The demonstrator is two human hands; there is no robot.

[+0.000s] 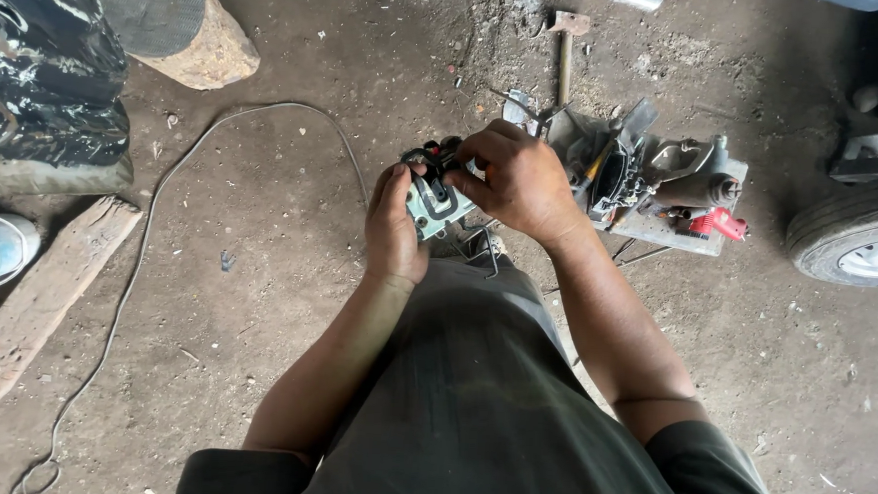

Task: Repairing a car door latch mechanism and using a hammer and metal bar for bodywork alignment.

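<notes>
A small grey metal part [431, 202] with black wires and a black fitting on top sits between both my hands, above my knee. My left hand [393, 225] grips its left side with the thumb along the edge. From the right, my right hand [518, 181] curls over its top, fingers pressed on the black fitting. Much of the part is hidden under my fingers.
A wooden board [660, 232] to the right carries greasy metal parts [653, 173] and a red piece [721, 225]. A hammer [567, 43] lies beyond. A thin cable [137, 271] runs over the dirt floor, a plank [36, 301] lies left, a car wheel [860, 244] stands right.
</notes>
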